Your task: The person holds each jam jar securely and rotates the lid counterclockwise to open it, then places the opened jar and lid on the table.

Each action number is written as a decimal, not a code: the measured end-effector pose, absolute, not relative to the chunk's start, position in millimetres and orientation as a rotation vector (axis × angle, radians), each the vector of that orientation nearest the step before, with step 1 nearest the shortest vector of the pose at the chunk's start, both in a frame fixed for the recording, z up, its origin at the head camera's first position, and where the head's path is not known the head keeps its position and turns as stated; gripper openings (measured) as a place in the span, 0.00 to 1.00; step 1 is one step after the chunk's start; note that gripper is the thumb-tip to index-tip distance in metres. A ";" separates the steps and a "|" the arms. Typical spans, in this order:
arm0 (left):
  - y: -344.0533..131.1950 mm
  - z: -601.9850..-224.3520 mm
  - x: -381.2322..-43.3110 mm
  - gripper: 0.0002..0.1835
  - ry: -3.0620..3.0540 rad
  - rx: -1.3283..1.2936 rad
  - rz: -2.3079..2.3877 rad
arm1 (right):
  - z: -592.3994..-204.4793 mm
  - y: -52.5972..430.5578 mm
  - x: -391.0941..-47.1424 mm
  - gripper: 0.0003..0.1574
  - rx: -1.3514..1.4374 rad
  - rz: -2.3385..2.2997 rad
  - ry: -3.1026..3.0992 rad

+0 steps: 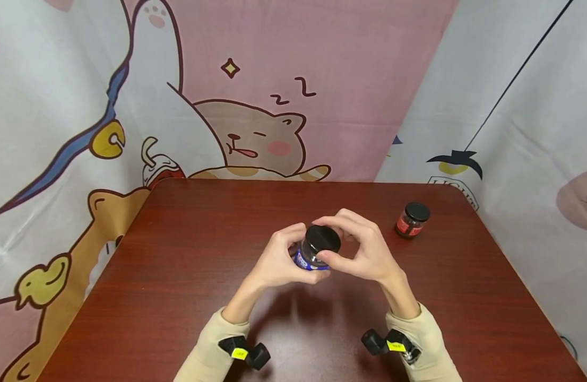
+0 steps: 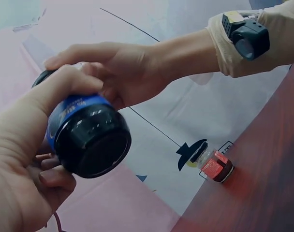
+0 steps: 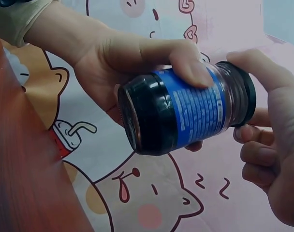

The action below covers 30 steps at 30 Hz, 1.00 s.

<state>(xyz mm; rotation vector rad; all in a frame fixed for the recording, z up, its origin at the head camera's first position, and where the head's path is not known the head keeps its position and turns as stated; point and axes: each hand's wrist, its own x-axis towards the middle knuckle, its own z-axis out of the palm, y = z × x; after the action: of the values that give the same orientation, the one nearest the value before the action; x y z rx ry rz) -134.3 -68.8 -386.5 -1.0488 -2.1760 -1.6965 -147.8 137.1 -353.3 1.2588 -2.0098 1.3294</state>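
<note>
A glass jar (image 3: pixel 195 111) with a blue label and dark contents is held up above the table, tilted. My left hand (image 1: pixel 284 260) grips its body, thumb across the label. My right hand (image 1: pixel 362 246) pinches the black lid (image 1: pixel 322 238) at its rim between thumb and fingers. The lid sits on the jar's mouth in the right wrist view. From the left wrist view, the jar's dark bottom (image 2: pixel 94 142) faces the camera.
A second jar (image 1: pixel 412 219) with a red label and black lid stands at the back right of the brown table (image 1: pixel 188 244). A cartoon-printed curtain (image 1: pixel 360 79) hangs behind the table and along its sides.
</note>
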 end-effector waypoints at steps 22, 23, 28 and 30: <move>-68.1 -390.9 -136.0 0.20 -2.251 -0.851 -1.516 | -354.9 146.4 -149.7 0.38 1.123 1.130 -2.223; -67.4 -390.3 -135.4 0.20 -2.256 -0.831 -1.480 | -355.0 146.1 -149.4 0.39 1.102 1.112 -2.241; -63.4 -389.0 -131.7 0.24 -2.282 -0.713 -1.298 | -356.9 143.0 -148.7 0.39 0.988 1.007 -2.296; -61.8 -389.3 -130.0 0.25 -2.301 -0.660 -1.217 | -358.4 141.6 -148.8 0.39 0.951 0.977 -2.311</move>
<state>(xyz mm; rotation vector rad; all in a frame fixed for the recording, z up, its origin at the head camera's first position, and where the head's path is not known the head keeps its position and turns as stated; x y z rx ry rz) -130.0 -61.8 -389.3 -0.6597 -2.3009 -1.2167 -148.8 141.6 -358.4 0.9505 -2.3111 0.9772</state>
